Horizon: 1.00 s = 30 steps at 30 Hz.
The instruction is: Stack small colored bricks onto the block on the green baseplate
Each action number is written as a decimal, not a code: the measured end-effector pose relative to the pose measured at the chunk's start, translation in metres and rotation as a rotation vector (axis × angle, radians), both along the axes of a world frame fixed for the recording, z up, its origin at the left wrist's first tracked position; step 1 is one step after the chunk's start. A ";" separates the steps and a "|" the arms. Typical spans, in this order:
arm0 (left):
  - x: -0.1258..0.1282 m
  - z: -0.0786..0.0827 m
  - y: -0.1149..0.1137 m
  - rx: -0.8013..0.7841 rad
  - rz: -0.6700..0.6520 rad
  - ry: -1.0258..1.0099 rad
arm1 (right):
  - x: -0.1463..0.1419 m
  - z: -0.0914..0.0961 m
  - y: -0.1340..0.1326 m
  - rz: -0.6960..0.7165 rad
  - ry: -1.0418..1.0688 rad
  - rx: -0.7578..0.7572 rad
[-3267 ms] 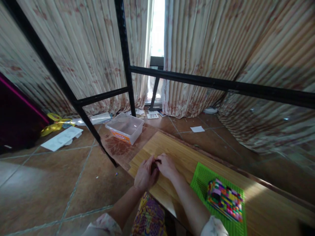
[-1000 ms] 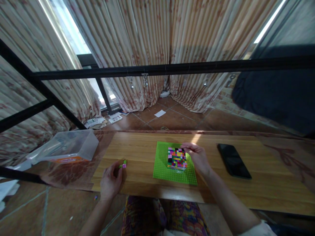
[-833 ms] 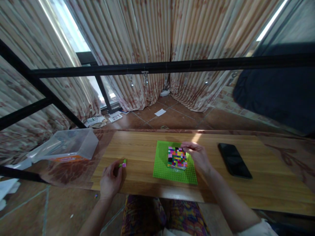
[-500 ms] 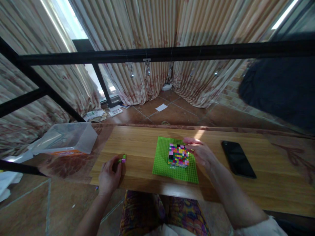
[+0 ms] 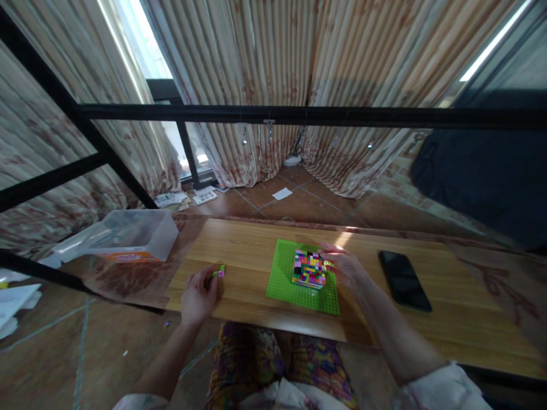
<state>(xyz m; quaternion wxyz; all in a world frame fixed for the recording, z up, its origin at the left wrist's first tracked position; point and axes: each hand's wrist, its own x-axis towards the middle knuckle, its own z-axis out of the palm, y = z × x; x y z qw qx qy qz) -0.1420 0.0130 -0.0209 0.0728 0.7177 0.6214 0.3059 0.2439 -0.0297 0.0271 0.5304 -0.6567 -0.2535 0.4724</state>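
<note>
A multicoloured block of small building bricks point(image 5: 308, 269) stands on a green studded baseplate point(image 5: 280, 285). My right hand point(image 5: 347, 270) is at the block's right edge, thumb and fingers pinched on a small yellowish building brick point(image 5: 329, 265); the fingers partly hide it. To the left, my left hand point(image 5: 199, 296) rests on the tabletop with curled fingers. Its thumb and forefinger close on a little cluster of green and pink building bricks point(image 5: 221, 273), part of which shows beyond the fingertips.
The wooden table point(image 5: 243, 250) carries a black phone point(image 5: 404, 281) to the right. A clear plastic box point(image 5: 145, 230) sits left of the table. A black metal rail point(image 5: 342, 115) crosses in front of the curtains. A tiny coloured piece point(image 5: 166, 324) lies on the floor.
The camera view has shifted slightly. My right hand stays at the block's right edge, and the yellowish brick between its fingers now shows more clearly. The left hand remains by the green and pink bricks.
</note>
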 end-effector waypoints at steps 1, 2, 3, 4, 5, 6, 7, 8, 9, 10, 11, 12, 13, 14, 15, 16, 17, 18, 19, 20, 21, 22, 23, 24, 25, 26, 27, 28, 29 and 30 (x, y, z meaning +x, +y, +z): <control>-0.001 -0.001 0.000 0.005 -0.007 0.004 | 0.001 0.001 -0.002 -0.001 0.008 0.033; -0.002 -0.001 0.000 0.008 -0.014 0.010 | 0.002 0.001 -0.005 -0.022 0.019 0.075; -0.002 -0.002 -0.001 0.007 -0.023 0.014 | 0.004 0.002 -0.007 -0.057 0.034 0.119; -0.002 -0.002 -0.001 0.006 -0.035 0.016 | 0.005 0.003 -0.009 -0.106 0.047 0.160; -0.002 -0.001 -0.002 0.004 -0.048 0.015 | 0.005 0.005 -0.012 -0.161 0.052 0.194; -0.002 -0.001 -0.002 0.002 -0.061 0.010 | 0.005 0.007 -0.014 -0.221 0.044 0.225; -0.002 0.000 -0.003 0.001 -0.075 0.002 | 0.002 0.011 -0.016 -0.270 0.025 0.256; -0.001 0.001 -0.004 -0.001 -0.088 -0.007 | -0.003 0.015 -0.017 -0.303 -0.005 0.289; 0.000 0.002 -0.004 -0.004 -0.101 -0.019 | -0.010 0.020 -0.019 -0.318 -0.044 0.321; 0.000 0.002 -0.005 -0.009 -0.113 -0.032 | -0.020 0.024 -0.021 -0.310 -0.090 0.350; 0.001 0.003 -0.006 -0.014 -0.123 -0.047 | -0.033 0.028 -0.022 -0.277 -0.140 0.373; 0.002 0.003 -0.006 -0.020 -0.134 -0.061 | -0.047 0.030 -0.023 -0.211 -0.188 0.385; 0.002 0.004 -0.007 -0.024 -0.146 -0.075 | -0.063 0.030 -0.024 -0.124 -0.239 0.389; 0.002 0.003 -0.007 -0.028 -0.156 -0.087 | -0.080 0.028 -0.025 -0.026 -0.277 0.387; 0.002 0.003 -0.007 -0.031 -0.163 -0.097 | -0.096 0.025 -0.025 0.065 -0.311 0.378; 0.001 0.002 -0.007 -0.036 -0.171 -0.105 | -0.113 0.019 -0.024 0.162 -0.347 0.368; 0.001 0.002 -0.008 -0.040 -0.178 -0.111 | -0.128 0.012 -0.022 0.261 -0.384 0.361; 0.000 0.001 -0.008 -0.044 -0.184 -0.115 | -0.142 0.005 -0.019 0.358 -0.429 0.359; -0.001 0.000 -0.008 -0.046 -0.188 -0.120 | -0.155 -0.002 -0.014 0.437 -0.484 0.364; -0.001 -0.001 -0.008 -0.048 -0.192 -0.124 | -0.167 -0.009 -0.009 0.502 -0.545 0.373; -0.002 -0.001 -0.008 -0.048 -0.194 -0.128 | -0.178 -0.014 -0.003 0.550 -0.613 0.383; -0.002 -0.002 -0.009 -0.048 -0.194 -0.134 | -0.188 -0.018 0.004 0.584 -0.681 0.395; -0.003 -0.002 -0.009 -0.048 -0.193 -0.140 | -0.197 -0.021 0.011 0.613 -0.746 0.406; -0.003 -0.002 -0.009 -0.048 -0.194 -0.146 | -0.205 -0.023 0.019 0.636 -0.806 0.416; -0.003 -0.002 -0.010 -0.048 -0.197 -0.151 | -0.213 -0.024 0.026 0.656 -0.859 0.426; -0.003 -0.002 -0.010 -0.048 -0.200 -0.153 | -0.219 -0.024 0.032 0.676 -0.907 0.435; -0.003 -0.002 -0.010 -0.048 -0.202 -0.154 | -0.225 -0.024 0.038 0.692 -0.951 0.439; -0.003 -0.002 -0.010 -0.048 -0.206 -0.153 | -0.230 -0.024 0.043 0.706 -0.993 0.440; -0.003 -0.002 -0.010 -0.048 -0.205 -0.152 | -0.235 -0.025 0.048 0.719 -1.031 0.438; -0.003 -0.002 -0.010 -0.048 -0.200 -0.153 | -0.238 -0.025 0.051 0.733 -1.065 0.435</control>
